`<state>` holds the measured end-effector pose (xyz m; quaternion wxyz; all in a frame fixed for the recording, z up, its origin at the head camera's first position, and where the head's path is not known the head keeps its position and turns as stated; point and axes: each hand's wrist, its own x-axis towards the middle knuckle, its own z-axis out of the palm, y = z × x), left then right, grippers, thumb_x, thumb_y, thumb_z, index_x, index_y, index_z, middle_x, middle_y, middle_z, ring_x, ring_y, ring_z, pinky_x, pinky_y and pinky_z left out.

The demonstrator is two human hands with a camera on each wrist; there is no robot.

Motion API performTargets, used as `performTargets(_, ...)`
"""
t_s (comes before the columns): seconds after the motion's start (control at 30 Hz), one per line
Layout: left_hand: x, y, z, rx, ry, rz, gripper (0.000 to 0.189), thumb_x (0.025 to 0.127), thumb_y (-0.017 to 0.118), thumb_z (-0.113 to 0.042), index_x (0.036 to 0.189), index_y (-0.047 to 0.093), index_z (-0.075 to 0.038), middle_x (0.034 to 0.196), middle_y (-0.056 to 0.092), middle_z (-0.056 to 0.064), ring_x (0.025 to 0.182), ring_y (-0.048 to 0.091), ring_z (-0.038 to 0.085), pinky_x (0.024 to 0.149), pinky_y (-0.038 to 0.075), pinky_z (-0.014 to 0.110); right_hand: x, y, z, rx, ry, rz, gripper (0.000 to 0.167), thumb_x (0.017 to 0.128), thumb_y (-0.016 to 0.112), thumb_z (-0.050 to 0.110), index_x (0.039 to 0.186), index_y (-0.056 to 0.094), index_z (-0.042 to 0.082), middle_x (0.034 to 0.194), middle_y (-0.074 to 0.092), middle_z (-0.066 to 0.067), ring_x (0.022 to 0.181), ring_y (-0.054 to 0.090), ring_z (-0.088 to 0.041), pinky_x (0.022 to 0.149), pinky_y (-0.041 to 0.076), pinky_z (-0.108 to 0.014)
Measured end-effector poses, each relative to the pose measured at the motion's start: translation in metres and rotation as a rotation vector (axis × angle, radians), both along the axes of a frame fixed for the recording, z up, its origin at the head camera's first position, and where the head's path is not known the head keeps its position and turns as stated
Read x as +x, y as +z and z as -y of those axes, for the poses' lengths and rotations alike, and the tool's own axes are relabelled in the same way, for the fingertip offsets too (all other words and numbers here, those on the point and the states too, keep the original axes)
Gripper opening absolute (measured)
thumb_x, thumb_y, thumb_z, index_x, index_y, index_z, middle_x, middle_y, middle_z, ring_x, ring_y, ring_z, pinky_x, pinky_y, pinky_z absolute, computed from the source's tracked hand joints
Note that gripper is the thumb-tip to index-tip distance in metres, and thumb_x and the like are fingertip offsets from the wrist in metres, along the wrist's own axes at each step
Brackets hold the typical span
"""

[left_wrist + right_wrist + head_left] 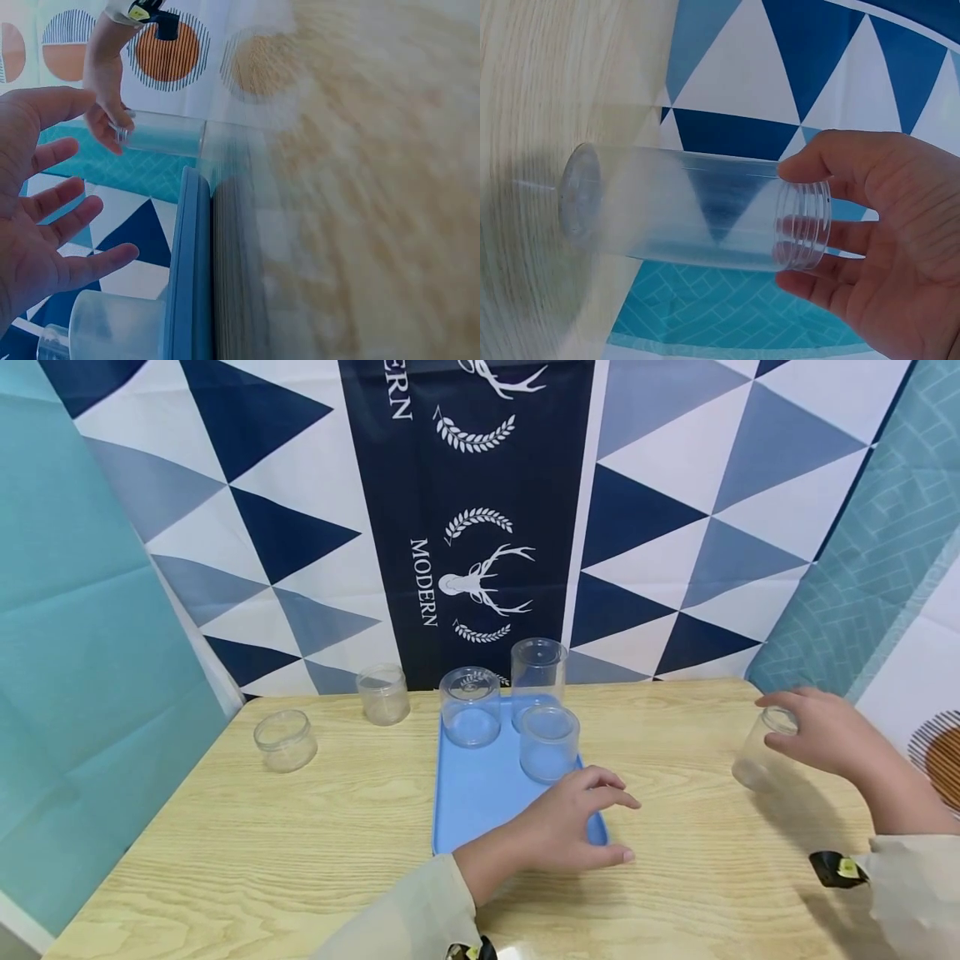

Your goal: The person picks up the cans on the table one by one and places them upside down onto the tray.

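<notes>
At the table's right side, my right hand [825, 731] grips a tall clear jar [705, 206] by its threaded mouth. In the right wrist view the thumb lies on one side of the rim and the fingers on the other. The jar's base is at or very near the tabletop; I cannot tell if it touches. My left hand [558, 827] hovers by the right front part of a blue tray [480, 793], fingers spread and holding nothing. On that tray stand a wide clear jar [470, 710], a taller jar [538, 664] and a shorter jar [550, 747].
Two low clear jars stand on the wooden table [300, 860] left of the tray: one jar [286, 743] nearer the left edge, another jar [383, 697] near the back. A patterned cloth [465, 527] hangs behind the table's back edge.
</notes>
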<state>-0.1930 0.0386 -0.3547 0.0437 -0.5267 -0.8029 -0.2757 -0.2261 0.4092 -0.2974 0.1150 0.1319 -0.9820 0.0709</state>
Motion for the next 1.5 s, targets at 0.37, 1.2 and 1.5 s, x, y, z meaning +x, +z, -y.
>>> performTargets(0.37,-0.004,-0.002,-0.006,0.037,0.014,0.061,0.047,0.088,0.073,-0.031,0.13,0.06,-0.015,0.132,0.049,0.003,0.122,0.045,0.007,0.097,0.034,0.01,0.008,0.003,0.011,0.009,0.025,-0.015,0.043,0.077,0.075,0.012,0.113,0.064,-0.009,0.106,0.06,-0.035,0.098,0.054,-0.053,0.076,0.046,-0.064)
performTargets(1.2,-0.005,-0.01,-0.031,0.177,0.149,0.367,0.044,0.086,0.075,-0.027,0.127,0.062,-0.015,0.122,0.054,-0.005,0.109,0.054,0.005,0.083,0.046,0.011,0.033,0.017,0.06,0.024,0.157,-0.091,0.039,0.074,0.078,0.012,0.11,0.069,0.001,0.105,0.066,-0.022,0.086,0.064,-0.035,0.065,0.052,-0.046)
performTargets(1.5,-0.005,-0.014,-0.036,0.365,0.158,0.669,0.039,0.083,0.078,-0.017,0.12,0.065,-0.013,0.117,0.057,-0.014,0.103,0.059,0.002,0.075,0.052,0.015,0.043,0.024,0.073,0.021,0.203,-0.118,0.041,0.075,0.079,0.013,0.114,0.068,0.005,0.109,0.066,-0.017,0.061,0.052,-0.002,0.058,0.048,-0.034)
